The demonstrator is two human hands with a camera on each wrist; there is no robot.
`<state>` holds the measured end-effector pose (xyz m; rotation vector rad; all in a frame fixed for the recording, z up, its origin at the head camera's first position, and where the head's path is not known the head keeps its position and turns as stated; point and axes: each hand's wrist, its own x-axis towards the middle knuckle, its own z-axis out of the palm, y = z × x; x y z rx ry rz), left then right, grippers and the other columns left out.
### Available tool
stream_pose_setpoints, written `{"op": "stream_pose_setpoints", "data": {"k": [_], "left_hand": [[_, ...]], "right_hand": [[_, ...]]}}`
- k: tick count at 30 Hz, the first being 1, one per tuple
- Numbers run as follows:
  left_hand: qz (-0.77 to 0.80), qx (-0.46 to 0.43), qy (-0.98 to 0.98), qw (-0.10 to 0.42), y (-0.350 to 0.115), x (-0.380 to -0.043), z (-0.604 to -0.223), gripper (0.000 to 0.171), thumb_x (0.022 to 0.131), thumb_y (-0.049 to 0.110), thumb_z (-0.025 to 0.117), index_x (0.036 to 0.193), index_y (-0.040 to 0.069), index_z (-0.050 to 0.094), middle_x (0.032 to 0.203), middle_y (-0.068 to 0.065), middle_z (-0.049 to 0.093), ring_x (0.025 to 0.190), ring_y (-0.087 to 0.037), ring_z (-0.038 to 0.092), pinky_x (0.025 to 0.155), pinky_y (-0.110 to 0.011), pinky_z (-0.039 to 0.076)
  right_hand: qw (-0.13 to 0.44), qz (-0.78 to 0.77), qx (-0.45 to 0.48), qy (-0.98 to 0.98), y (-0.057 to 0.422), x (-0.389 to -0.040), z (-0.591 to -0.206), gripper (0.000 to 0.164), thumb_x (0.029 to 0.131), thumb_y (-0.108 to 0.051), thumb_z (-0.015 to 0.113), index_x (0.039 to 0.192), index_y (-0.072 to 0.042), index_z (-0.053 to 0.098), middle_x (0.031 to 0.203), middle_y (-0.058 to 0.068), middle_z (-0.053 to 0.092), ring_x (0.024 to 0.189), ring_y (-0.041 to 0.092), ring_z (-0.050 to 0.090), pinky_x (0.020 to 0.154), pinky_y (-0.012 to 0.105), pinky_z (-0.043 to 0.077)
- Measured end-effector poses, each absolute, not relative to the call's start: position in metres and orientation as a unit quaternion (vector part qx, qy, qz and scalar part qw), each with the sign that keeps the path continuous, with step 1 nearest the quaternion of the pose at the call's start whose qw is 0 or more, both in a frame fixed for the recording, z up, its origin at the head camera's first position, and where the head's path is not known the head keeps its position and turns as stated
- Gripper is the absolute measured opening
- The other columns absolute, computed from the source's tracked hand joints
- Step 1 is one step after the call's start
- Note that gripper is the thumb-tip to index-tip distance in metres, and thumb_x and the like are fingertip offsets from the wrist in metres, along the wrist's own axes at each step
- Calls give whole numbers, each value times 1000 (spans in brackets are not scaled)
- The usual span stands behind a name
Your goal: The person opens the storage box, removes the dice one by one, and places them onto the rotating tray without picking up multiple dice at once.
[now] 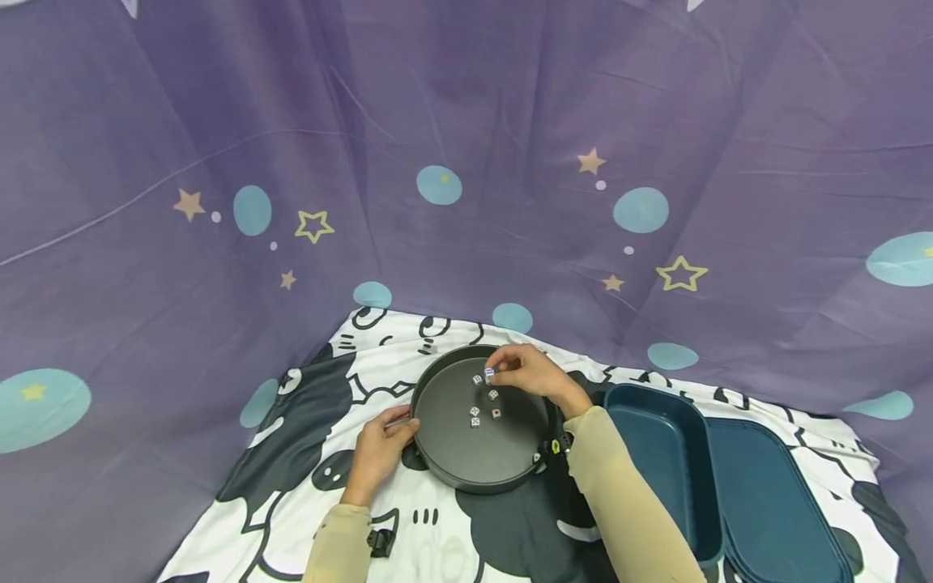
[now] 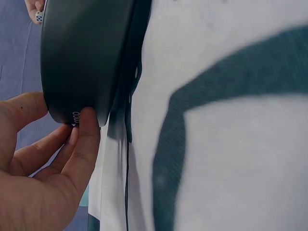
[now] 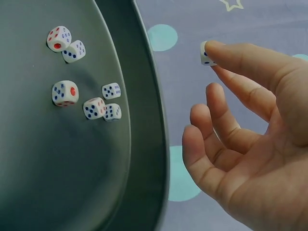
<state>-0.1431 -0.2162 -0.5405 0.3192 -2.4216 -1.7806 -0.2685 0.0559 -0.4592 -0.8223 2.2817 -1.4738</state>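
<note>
A round dark pan (image 1: 452,453) sits on the patterned cloth, with several white dice (image 3: 65,94) lying on its floor. My left hand (image 1: 381,449) holds the pan's left side. In the left wrist view the thumb (image 2: 30,108) lies at the rim and the fingertips press against the outer wall. Over the far right part of the pan, my right hand (image 1: 530,372) pinches one white die (image 3: 206,55) with blue pips between thumb and index finger. Its other fingers are loosely curled. The dice in the pan show red and blue pips, some touching one another.
To the right of the pan stands a deep blue rectangular tray (image 1: 717,518), partly behind the right sleeve. Beside it lies a flatter blue tray or lid (image 1: 773,494). A purple curtain (image 1: 466,97) with stars and dots hangs behind the black-and-white cloth (image 1: 430,542).
</note>
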Motion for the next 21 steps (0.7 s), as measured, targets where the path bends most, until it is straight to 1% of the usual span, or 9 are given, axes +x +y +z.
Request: {"op": "stream_pose_setpoints", "data": {"k": [7, 11, 14, 17, 21], "left_hand": [[-591, 103, -798, 61, -215, -143, -543, 35, 93, 14, 72, 125, 0, 67, 114, -17, 71, 105, -27, 70, 82, -28, 60], [-593, 104, -796, 61, -215, -143, -542, 35, 93, 14, 73, 125, 0, 67, 115, -18, 70, 105, -27, 70, 81, -28, 60], [-594, 103, -796, 62, -216, -143, -541, 35, 93, 13, 72, 125, -1, 67, 116, -19, 70, 105, -28, 69, 81, -27, 60], [-597, 105, -793, 60, -216, -143, -540, 35, 93, 12, 72, 125, -1, 67, 117, -19, 70, 106, -28, 69, 81, -26, 60], [-600, 104, -791, 60, -217, -143, -541, 35, 93, 12, 72, 125, -2, 66, 118, -19, 69, 106, -28, 69, 80, -26, 60]], "right_hand": [[143, -514, -276, 799, 53, -270, -466, 18, 87, 1, 75, 105, -4, 73, 85, 6, 60, 77, 18, 55, 64, 26, 47], [133, -515, -273, 802, 55, -267, -461, 18, 89, 2, 73, 107, -1, 72, 85, 10, 61, 75, 19, 56, 62, 25, 46], [121, -510, -284, 803, 61, -263, -450, 18, 91, 1, 71, 109, 3, 70, 86, 17, 62, 74, 26, 59, 62, 26, 47], [115, -502, -287, 807, 72, -251, -427, 18, 92, 2, 69, 110, 5, 69, 88, 23, 63, 76, 37, 60, 63, 28, 48], [98, -480, -289, 823, 96, -245, -417, 19, 94, -6, 70, 112, -1, 70, 91, 14, 64, 78, 34, 60, 65, 33, 50]]}}
